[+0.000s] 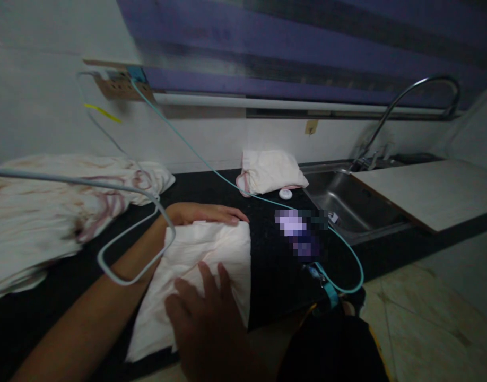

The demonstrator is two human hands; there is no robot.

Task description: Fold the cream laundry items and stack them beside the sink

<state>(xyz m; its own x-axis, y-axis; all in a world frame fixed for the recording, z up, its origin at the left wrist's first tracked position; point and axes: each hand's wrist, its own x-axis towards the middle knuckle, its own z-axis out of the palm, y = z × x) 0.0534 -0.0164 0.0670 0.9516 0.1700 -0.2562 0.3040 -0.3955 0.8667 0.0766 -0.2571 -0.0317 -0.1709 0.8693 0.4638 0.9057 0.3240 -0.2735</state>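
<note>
A folded white cloth (223, 241) lies on the dark countertop (263, 276), its near edge reaching the counter's front. My left hand (207, 213) rests along the cloth's far edge, fingers stretched out to the right; part of the palm is hidden behind the fabric. On top of the cloth lies my right hand (209, 313), fingers spread over its near half. Neither hand grips anything. A loop of grey cable (124, 278) hangs in front of my left forearm.
Stained white cloths (48, 223) are heaped at left. Another folded cloth (271, 172) sits by the wall beside a round white object (285, 194). A blurred phone-like object (299, 233) has a teal cable (357, 260) around it. Right are a sink (347, 196) and a board (438, 185).
</note>
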